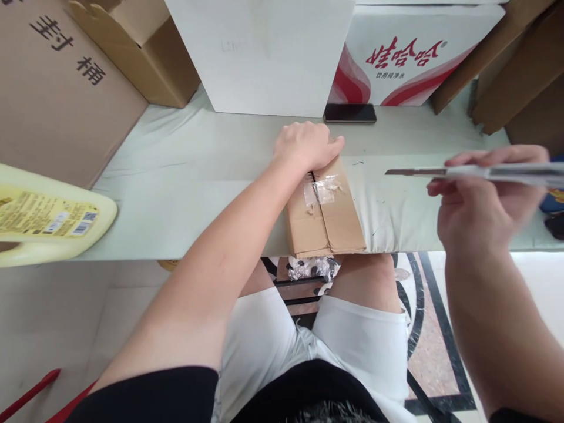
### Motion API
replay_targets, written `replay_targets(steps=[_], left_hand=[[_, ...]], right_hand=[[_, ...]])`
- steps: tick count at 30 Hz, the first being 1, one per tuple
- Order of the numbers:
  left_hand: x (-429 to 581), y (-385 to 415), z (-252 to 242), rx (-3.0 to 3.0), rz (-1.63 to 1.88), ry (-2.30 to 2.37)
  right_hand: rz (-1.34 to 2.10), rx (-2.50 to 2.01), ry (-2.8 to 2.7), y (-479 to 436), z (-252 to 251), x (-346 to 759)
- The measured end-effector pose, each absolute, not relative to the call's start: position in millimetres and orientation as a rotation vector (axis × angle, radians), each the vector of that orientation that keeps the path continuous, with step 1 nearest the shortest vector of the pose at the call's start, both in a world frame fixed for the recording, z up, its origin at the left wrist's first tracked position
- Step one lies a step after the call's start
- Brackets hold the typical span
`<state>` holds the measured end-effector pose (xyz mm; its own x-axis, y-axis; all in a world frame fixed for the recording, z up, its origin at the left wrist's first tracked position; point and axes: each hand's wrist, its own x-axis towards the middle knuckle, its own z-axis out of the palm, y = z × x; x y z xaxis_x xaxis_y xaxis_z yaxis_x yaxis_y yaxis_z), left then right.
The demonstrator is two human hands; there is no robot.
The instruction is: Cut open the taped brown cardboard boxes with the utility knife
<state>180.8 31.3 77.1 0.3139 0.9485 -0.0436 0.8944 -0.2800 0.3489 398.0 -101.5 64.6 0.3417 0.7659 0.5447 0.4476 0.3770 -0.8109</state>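
A small brown cardboard box [328,217] lies at the near edge of the table [185,176], its top seam closed with torn clear tape. My left hand [304,144] rests over the box's far end, fingers curled down on it. My right hand [480,200] is raised to the right of the box and grips a utility knife [467,172]. The blade is extended and points left, toward the box, a short way from it.
A black phone [350,113] lies behind the box. A white box [264,53], a red-and-white printed carton [409,53] and brown cartons [57,88] line the back. A yellowish plastic jug [48,220] lies at the left. My knees are below the table edge.
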Motion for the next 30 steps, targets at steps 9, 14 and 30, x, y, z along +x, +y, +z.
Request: replay_targets(steps=[9, 14, 30], left_hand=[[179.4, 24.3, 82.3, 2.298, 0.217, 1.691], [179.2, 23.1, 84.2, 2.3, 0.207, 1.679], [179.3, 25.9, 80.5, 2.288, 0.27, 1.658]], right_hand=[[0.115, -1.093, -1.756, -148.8, 73.2, 293.7], [0.163, -1.09, -1.784, -138.8, 60.9, 287.6], [0.227, -1.181, -1.704, -147.2, 62.5, 288.5]])
